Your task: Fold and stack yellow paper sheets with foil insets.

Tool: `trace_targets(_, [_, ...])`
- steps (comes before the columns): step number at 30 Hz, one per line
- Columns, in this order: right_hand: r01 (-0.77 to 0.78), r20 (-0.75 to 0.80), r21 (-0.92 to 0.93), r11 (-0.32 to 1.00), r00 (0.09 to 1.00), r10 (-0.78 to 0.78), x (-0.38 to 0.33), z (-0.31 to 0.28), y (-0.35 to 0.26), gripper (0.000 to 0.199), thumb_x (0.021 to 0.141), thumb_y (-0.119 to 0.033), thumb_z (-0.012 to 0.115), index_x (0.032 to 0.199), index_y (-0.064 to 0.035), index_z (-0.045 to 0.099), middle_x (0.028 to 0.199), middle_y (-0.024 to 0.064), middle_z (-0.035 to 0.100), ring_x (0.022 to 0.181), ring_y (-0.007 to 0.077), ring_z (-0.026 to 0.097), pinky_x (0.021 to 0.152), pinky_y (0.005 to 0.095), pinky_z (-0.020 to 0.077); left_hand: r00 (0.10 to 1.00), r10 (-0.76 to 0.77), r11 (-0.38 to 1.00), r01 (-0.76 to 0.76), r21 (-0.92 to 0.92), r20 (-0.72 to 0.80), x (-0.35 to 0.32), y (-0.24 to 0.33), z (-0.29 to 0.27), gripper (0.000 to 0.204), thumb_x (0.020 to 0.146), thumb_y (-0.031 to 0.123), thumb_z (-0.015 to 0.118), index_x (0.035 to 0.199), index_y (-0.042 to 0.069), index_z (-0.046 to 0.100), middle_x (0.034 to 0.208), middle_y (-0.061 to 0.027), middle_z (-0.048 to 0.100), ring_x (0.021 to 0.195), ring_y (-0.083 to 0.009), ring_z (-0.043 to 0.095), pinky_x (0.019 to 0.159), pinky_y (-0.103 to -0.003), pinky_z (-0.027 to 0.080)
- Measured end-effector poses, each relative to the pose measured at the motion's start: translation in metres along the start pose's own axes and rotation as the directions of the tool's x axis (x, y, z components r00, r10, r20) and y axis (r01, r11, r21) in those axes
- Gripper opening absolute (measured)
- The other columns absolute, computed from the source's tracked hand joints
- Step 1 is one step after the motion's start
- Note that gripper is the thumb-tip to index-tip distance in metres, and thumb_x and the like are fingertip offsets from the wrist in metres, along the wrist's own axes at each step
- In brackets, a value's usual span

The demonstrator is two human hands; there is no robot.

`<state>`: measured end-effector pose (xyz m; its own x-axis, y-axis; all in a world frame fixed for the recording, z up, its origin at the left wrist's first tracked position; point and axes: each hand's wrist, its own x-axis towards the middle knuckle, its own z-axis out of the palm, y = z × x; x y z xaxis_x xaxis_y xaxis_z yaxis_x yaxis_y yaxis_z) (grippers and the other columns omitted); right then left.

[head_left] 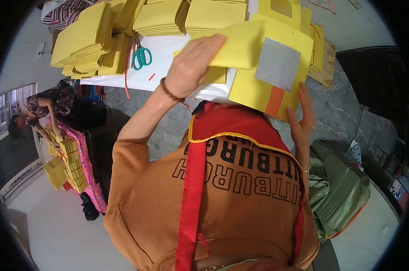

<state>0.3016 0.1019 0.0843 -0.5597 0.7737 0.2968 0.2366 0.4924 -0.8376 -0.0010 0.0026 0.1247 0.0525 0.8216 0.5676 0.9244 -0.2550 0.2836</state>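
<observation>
On the table edge in front of me lies a yellow paper sheet (247,88) with a silver square (278,63) and an orange strip (274,101) on it. My left hand (191,63), a beaded bracelet at its wrist, holds a raised yellow paper piece (238,45) that partly overlaps the sheet. Its fingers lie together over the piece's left end; the thumb is hidden. At the sheet's right edge is my right hand (305,113), thumb and fingers apart, fingertips touching or very near the paper.
Stacks of folded yellow paper (84,36) line the white-covered table (161,49). Green-handled scissors (142,57) lie left of my left hand, near a small red scrap (152,77). At far left another person (55,108) handles yellow bundles (72,158). A green sack (340,189) stands right.
</observation>
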Motion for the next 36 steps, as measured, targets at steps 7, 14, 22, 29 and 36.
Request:
trace_targets(7, [0.07,0.155,-0.233,0.97,0.987,-0.034,0.003,0.006,0.008,0.037,0.079,-0.011,0.065,0.115,-0.0066,0.06,0.129,0.0069,0.052,0.131,0.0327,0.033,0.104,0.0429,0.0291,0.965,-0.079,0.974,0.022,0.225,0.249,-0.107,-0.049,0.066,0.056,0.068,0.004,0.062,0.123,0.0,0.05,0.123,-0.0152,0.052,0.111,-0.0293,0.05,0.092,-0.037,0.043])
trace_targets(14, [0.052,0.163,-0.236,0.97,0.986,-0.013,0.002,0.004,0.005,0.034,0.079,-0.01,0.065,0.113,-0.0086,0.062,0.13,0.0065,0.051,0.131,0.0321,0.032,0.104,0.0419,0.0284,0.91,-0.142,0.984,0.089,0.151,0.389,-0.131,-0.054,0.086,0.063,0.077,0.027,0.06,0.129,-0.002,0.041,0.135,-0.0203,0.038,0.123,-0.0346,0.037,0.101,-0.044,0.033])
trace_targets(22, [0.142,0.181,-0.233,0.962,0.978,-0.101,0.011,-0.003,0.022,0.025,0.079,-0.016,0.064,0.104,-0.0132,0.066,0.131,0.004,0.05,0.131,0.0321,0.031,0.105,0.0438,0.0241,0.877,-0.114,0.979,0.019,0.204,0.466,-0.112,-0.051,0.078,0.061,0.084,0.036,0.058,0.128,-0.003,0.042,0.134,-0.0233,0.039,0.125,-0.0368,0.035,0.102,-0.044,0.03])
trace_targets(29, [0.086,0.097,-0.126,0.988,0.993,-0.074,0.004,0.003,0.031,0.022,0.081,-0.018,0.064,0.103,-0.0147,0.067,0.132,0.0024,0.05,0.134,0.0301,0.029,0.106,0.0444,0.0213,0.954,0.198,0.942,-0.122,-0.313,0.223,0.011,0.032,0.036,0.035,0.077,0.02,0.066,0.109,0.005,0.06,0.101,-0.0114,0.058,0.092,-0.0286,0.053,0.079,-0.037,0.041])
trace_targets(36, [0.019,0.023,0.179,0.984,0.999,-0.023,0.002,0.004,0.037,0.023,0.086,-0.015,0.056,0.107,-0.0107,0.065,0.13,0.0071,0.051,0.134,0.0298,0.028,0.107,0.043,0.0237,0.85,0.349,0.928,-0.254,-0.272,0.396,0.017,0.056,0.058,0.044,0.073,0.028,0.069,0.111,0.007,0.059,0.11,-0.0079,0.056,0.093,-0.0243,0.05,0.076,-0.034,0.04])
